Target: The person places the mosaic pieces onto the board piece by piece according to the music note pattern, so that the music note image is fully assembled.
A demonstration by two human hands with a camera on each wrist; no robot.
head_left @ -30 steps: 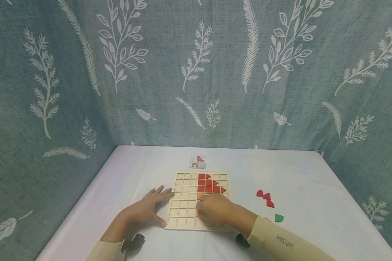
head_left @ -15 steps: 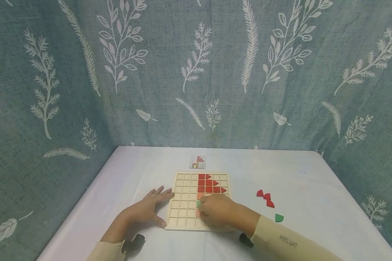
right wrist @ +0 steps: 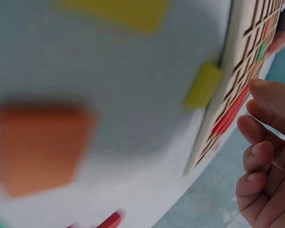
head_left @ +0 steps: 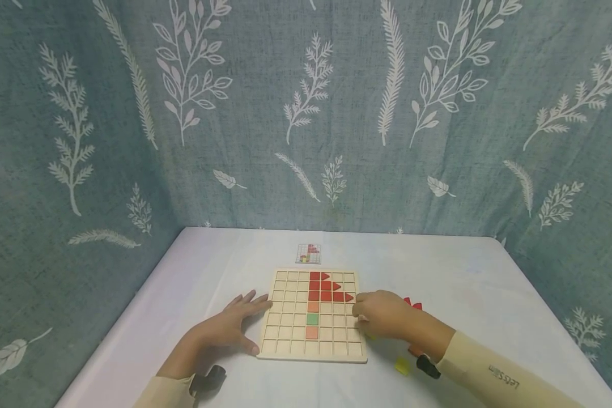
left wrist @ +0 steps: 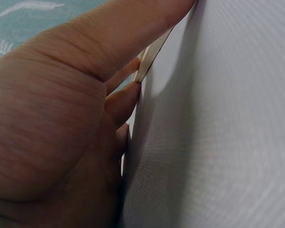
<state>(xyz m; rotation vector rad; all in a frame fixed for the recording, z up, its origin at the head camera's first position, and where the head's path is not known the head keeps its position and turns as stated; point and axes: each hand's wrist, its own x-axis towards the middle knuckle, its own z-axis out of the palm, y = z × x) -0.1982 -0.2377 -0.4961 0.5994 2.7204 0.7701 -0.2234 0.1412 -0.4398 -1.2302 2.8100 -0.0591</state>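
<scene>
Wooden grid board [head_left: 288, 321] was touched at left edge by left hand [head_left: 229, 323], fingers spread; right hand [head_left: 383, 313] was held near right edge (loosely curled, fingertips apart).

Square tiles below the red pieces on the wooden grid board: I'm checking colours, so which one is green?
In the head view, the middle tile of that column of three is green; the upper tile and lower tile are orange.

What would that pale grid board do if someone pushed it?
The grid board would probably slide rather than tip, since it lies flat on the table. It looks stiff: its edges run straight. The green tile, sitting inside one square, would likely travel along.
</scene>
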